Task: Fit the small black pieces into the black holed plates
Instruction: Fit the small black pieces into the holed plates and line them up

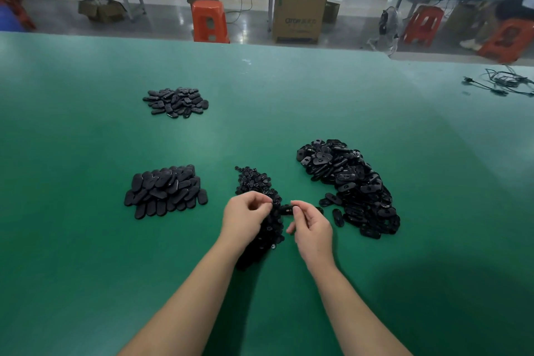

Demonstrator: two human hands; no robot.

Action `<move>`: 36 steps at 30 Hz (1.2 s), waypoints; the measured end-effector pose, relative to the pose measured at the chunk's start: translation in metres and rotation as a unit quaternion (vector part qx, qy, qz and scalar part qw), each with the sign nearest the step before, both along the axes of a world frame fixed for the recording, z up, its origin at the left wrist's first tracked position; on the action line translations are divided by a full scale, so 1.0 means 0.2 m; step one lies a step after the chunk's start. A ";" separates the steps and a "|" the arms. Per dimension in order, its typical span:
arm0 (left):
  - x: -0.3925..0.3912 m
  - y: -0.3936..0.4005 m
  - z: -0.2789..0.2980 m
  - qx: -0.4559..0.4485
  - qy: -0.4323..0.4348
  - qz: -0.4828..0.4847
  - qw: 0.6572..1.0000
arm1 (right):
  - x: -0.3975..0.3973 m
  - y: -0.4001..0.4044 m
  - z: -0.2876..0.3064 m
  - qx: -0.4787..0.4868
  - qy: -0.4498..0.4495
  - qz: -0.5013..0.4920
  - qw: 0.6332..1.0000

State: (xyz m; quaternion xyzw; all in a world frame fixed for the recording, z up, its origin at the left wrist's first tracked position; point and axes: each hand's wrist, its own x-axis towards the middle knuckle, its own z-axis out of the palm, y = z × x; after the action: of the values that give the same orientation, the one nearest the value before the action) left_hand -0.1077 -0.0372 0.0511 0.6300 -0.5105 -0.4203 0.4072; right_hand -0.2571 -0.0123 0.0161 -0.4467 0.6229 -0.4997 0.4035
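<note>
Far left on the green worktop [86, 124] sit two heaps of oval plates — a small one further out [175, 102], a tidier stack nearer [166, 191] — well apart from the hands, probably finished work, though I cannot tell from here. Moving in: the left hand [245, 218] hovers over the strip of small black pieces [254, 182], fingertips curled and pinched together, seemingly on one piece, too tiny to confirm. Just beside it the right hand [312, 228] pinches a holed plate [286, 209] by its end, held out toward the left hand. So it looks like the fitting step — next the piece must line up with the hole and press home. Right again, the big loose pile of holed plates [352, 185] lies within easy reach. Plenty of bare worktop lies toward the person; the far edge is well away.
</note>
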 end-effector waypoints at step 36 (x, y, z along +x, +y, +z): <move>-0.12 -0.05 0.03 0.052 -0.090 -0.033 0.994 | -0.01 -0.01 -0.03 -0.003 -0.070 0.021 0.997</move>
State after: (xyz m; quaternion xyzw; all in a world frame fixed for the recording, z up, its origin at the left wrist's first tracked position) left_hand -0.1313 -0.0476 0.0577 0.6679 -0.5435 -0.4012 0.3124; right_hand -0.2594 -0.0150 0.0106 -0.4252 0.5820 -0.5230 0.4549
